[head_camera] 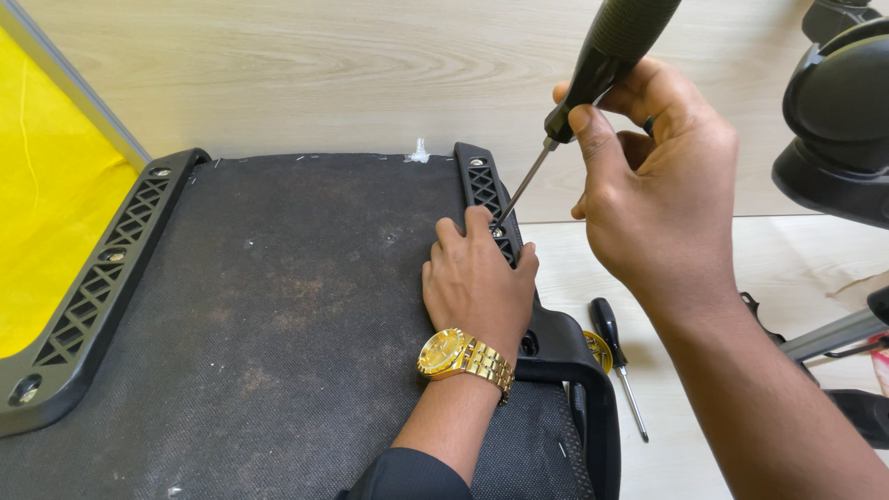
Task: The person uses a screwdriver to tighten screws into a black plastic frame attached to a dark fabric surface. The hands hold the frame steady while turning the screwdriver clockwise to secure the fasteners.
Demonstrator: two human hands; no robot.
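Gripping the black ribbed handle of a screwdriver (593, 69), the right hand (653, 176) is clenched around it and slants the shaft down and to the left, so that the tip meets a screw (497, 231) in the right-hand black lattice bracket (488, 199). That bracket runs along the right edge of an upturned chair seat (278, 315) covered in dark, dusty fabric. The left hand (477, 282), wearing a gold wristwatch (463, 356), lies flat with fingers spread on the seat and bracket just beside the screw, pressing down and grasping nothing. A matching lattice bracket (97, 287) lines the seat's left edge, next to a yellow panel (46, 213). On the pale wooden surface (324, 65) to the right lies a second, smaller screwdriver (616, 356), and black chair parts (838, 111) stand further right. Judging from the slant, bringing the shaft nearer square to the screw head and bearing down firmly would help the tip stay seated, while the flat hand stops the bracket shifting.
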